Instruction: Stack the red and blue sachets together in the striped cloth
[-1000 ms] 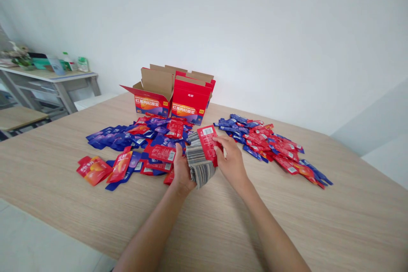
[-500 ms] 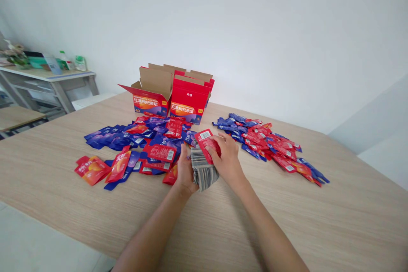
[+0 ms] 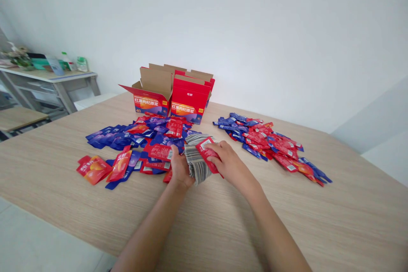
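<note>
A grey striped cloth [image 3: 198, 163] lies folded in my left hand [image 3: 181, 168], whose fingers are closed on it from below and the left. My right hand [image 3: 228, 161] pinches a red sachet [image 3: 207, 149] with a white barcode label, holding it slanted against the cloth's right side. Just left of my left hand is a loose heap of red and blue-purple sachets [image 3: 159, 152]. Several sachets [image 3: 92, 169] lie flat at the heap's front left. Farther right on the table, another pile of red and blue sachets [image 3: 258, 138] stretches diagonally.
Open red cardboard boxes stand behind the heap; the left front box [image 3: 149, 104] has its flaps up beside another printed box [image 3: 188, 102]. The wooden table [image 3: 318, 221] meets a white wall at the back. A side desk [image 3: 47, 75] at far left carries bottles and flowers.
The red sachet has shifted down and right, more tilted, with my right hand. My left hand and the cloth have moved slightly left, and more of the cloth shows above the sachet.
</note>
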{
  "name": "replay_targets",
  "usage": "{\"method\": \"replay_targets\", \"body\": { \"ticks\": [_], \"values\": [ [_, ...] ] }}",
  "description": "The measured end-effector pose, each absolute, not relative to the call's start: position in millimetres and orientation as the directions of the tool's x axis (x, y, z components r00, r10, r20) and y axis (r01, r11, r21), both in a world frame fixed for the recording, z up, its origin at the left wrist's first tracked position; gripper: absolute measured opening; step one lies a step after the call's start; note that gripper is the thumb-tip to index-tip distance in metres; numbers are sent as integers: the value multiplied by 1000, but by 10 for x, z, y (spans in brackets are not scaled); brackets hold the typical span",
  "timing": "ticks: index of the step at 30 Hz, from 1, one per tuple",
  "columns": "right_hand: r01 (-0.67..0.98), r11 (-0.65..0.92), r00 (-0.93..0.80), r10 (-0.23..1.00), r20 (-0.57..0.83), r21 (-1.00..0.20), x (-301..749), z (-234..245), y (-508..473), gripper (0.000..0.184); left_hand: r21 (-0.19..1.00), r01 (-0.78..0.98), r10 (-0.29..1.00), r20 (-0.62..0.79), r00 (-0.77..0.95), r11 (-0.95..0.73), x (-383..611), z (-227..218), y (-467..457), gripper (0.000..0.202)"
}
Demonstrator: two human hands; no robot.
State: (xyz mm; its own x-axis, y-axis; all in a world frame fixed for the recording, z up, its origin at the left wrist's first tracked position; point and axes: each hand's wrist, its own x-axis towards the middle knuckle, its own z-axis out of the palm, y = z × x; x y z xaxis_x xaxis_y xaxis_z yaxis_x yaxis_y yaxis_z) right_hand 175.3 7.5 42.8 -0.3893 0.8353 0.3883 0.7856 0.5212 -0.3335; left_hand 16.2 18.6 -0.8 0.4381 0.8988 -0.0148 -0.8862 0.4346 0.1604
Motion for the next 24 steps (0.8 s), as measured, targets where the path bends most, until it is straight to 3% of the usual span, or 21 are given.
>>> {"method": "replay_targets", "body": {
  "ticks": [5, 11, 15, 24],
  "values": [
    [783, 525, -411, 840, 355, -334, 1760, 492, 16, 35, 163, -887, 901, -40, 432, 432, 134, 52, 168, 94],
    [788, 471, -273, 845, 460, -397, 1709, 386, 167, 31, 166, -836, 849, -22, 527, 523, 288, 36, 87, 88],
    [798, 450, -271, 862, 428, -402, 1767, 335, 254, 33, 179, -824, 840, -36, 541, 538, 365, -3, 69, 90],
    [842, 476, -375, 855, 359, -255, 1704, 453, -30, 32, 202, -878, 899, -28, 438, 434, 156, -24, 176, 96]
  ]
}}
